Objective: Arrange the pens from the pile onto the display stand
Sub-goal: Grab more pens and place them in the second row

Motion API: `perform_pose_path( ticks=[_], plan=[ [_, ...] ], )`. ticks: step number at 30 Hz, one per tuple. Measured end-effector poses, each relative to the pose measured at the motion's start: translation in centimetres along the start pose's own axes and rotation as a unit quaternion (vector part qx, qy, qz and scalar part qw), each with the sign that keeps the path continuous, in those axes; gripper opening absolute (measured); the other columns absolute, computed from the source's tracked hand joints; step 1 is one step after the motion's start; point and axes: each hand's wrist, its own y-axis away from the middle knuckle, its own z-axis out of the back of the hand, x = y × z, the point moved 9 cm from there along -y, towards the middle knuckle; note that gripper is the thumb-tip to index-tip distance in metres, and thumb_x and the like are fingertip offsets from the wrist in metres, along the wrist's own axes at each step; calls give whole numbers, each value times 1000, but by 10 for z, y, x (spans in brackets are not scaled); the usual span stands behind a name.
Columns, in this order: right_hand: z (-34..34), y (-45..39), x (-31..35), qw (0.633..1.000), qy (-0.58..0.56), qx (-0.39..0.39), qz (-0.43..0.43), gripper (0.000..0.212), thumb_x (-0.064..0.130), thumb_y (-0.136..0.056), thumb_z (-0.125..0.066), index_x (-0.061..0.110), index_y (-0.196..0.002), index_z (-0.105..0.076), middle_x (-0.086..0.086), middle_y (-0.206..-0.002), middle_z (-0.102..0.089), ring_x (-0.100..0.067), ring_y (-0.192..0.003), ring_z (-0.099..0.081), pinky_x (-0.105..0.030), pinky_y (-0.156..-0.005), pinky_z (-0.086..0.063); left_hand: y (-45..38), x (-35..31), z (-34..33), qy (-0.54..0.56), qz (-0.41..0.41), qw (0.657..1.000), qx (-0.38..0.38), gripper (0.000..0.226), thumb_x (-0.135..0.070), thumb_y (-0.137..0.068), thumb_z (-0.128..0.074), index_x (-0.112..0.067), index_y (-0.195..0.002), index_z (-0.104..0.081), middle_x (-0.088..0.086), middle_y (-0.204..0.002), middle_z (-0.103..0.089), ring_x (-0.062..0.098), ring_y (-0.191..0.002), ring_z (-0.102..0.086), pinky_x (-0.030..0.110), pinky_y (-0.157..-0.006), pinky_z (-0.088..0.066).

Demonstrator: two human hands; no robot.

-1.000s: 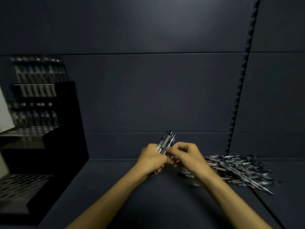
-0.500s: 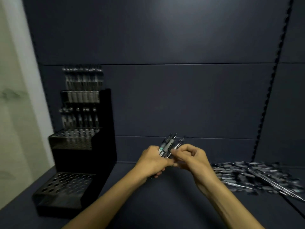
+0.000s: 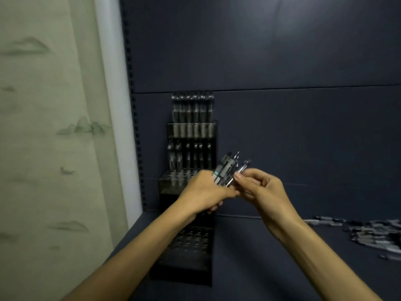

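My left hand [image 3: 204, 192] grips a bundle of pens [image 3: 225, 168] that points up and to the right. My right hand [image 3: 262, 187] pinches one pen [image 3: 244, 167] at the right edge of that bundle. Both hands are raised in front of the black tiered display stand [image 3: 188, 253]. Rows of pens [image 3: 192, 111] stand in its upper tiers. The lowest tier shows open holes. The pile of loose pens [image 3: 373, 233] lies on the dark shelf at the far right, partly cut by the frame edge.
A dark panel wall [image 3: 282, 127] stands behind the stand. A slotted upright [image 3: 132, 105] runs down beside a pale wall with painted hills [image 3: 50, 127] on the left. The dark shelf surface [image 3: 249, 268] stretches between the stand and the pile.
The view has swung left, so the stand now sits at centre and the pile has slid to the right edge. My hands keep hold of the bundle; one pen is drawn slightly apart.
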Motion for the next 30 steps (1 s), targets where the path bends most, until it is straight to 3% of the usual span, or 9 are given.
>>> perform_pose_path(
  ticks=[6,10,14,18,26,30],
  plan=[
    [-83,-13,-10,999,18,-27,12,11,12,-89,-71,4,-87,-64,-17,-74,-71,-22,-74,-73,-24,-64,-58,3,34,85,6,5,1000,6,14,-25,-74,-78,-20,-69,-66,-4,-47,-53,13,-38,-43,23,-40,-36],
    [-88,-31,6,994,13,-97,51,9,7,-92,-68,3,-87,-61,-12,-69,-68,-18,-67,-72,-25,-62,-61,-5,51,117,-11,11,1000,0,20,-17,-72,-81,-17,-69,-62,-3,-46,-53,14,-36,-44,24,-41,-37],
    [-74,-53,43,952,196,-158,173,9,17,-94,-70,8,-95,-68,-8,-82,-74,-17,-77,-75,-34,-73,-62,-11,66,137,8,16,999,-49,34,-11,-72,-79,-18,-60,-48,-5,-42,-46,16,-34,-39,26,-42,-34],
    [-89,-72,50,901,341,-141,227,13,25,-90,-75,16,-99,-74,5,-83,-75,-7,-79,-73,-36,-76,-63,-15,79,146,22,30,996,-84,33,-10,-74,-75,-19,-60,-46,-8,-41,-43,17,-36,-38,26,-42,-34],
    [-104,-85,26,883,396,-109,228,17,26,-88,-76,16,-102,-76,14,-81,-72,1,-77,-70,-30,-76,-62,-16,86,144,43,37,995,-85,26,-11,-76,-72,-19,-65,-50,-7,-43,-46,16,-39,-39,26,-43,-35],
    [-110,-86,14,860,451,-96,219,19,28,-87,-78,15,-100,-77,9,-85,-75,0,-80,-69,-29,-79,-61,-17,84,144,49,31,995,-83,26,-10,-77,-71,-19,-65,-50,-9,-43,-46,15,-39,-39,26,-43,-35]
  ],
)
